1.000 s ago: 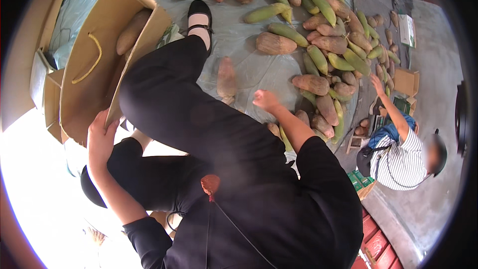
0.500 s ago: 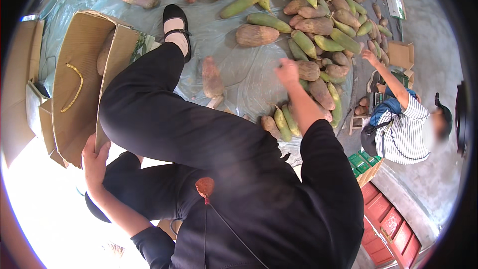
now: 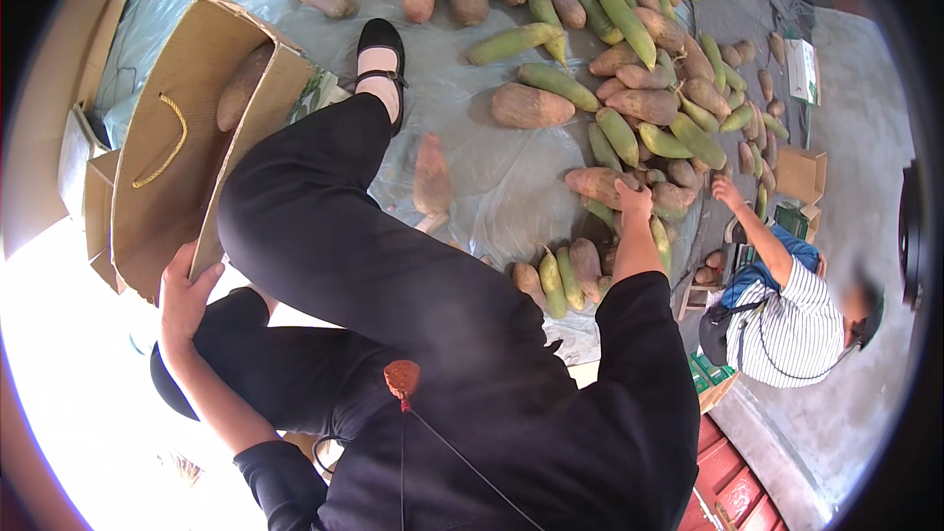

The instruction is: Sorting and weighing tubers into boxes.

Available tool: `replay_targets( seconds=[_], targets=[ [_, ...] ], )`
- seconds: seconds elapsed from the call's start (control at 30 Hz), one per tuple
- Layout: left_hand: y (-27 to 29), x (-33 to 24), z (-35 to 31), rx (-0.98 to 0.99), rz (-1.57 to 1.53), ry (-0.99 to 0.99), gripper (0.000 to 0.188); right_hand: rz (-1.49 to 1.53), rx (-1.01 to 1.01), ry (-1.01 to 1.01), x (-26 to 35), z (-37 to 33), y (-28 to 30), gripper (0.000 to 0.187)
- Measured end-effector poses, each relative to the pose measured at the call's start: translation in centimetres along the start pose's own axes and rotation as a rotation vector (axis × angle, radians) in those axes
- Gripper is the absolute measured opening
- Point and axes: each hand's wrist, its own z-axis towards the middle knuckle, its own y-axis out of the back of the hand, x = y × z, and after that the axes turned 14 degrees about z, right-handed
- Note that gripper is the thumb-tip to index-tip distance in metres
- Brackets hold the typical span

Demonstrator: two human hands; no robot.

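My left hand [image 3: 185, 295] grips the lower near edge of an open cardboard box [image 3: 147, 202] with a yellow rope handle. Inside that box lies a reddish-brown root vegetable [image 3: 243, 88]. At the heap on the right, my right hand [image 3: 637, 202] is closed over the right end of a large reddish-brown root vegetable [image 3: 593, 184]; the fingertips are partly hidden. Long green radishes [image 3: 617, 136] and more brownish roots lie around it. Below my right wrist is a small row of green and brown roots [image 3: 554, 282].
Plastic sheeting [image 3: 482, 167] covers the floor, with a single root [image 3: 431, 175] near my knee. A co-worker in a striped shirt [image 3: 787, 334] reaches toward the heap from the right. Small cardboard boxes [image 3: 799, 175] stand beyond; a red door [image 3: 733, 487] is at lower right.
My right hand has moved right and down onto a root in the heap and closed on it. My left hand stays on the box edge. The whole view has shifted slightly.
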Motion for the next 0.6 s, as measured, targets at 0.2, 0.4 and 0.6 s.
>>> replay_targets(
  seconds=[0.2, 0.4, 0.6],
  targets=[
    [-0.1, -0.5, 0.0, -0.008, 0.003, -0.012, 0.035, -0.078, -0.207, 0.116, 4.7, -7.5, -0.2, 0.086],
    [-0.3, 0.0, 0.3, -0.001, 0.028, -0.024, 0.033, -0.277, -0.048, 0.985, 8.2, -15.2, -3.3, 0.064],
    [-0.3, -0.6, -0.2, -0.031, 0.059, -0.056, 0.032, -0.310, 0.258, 1.252, 8.7, -19.2, -7.5, 0.061]
  ],
)
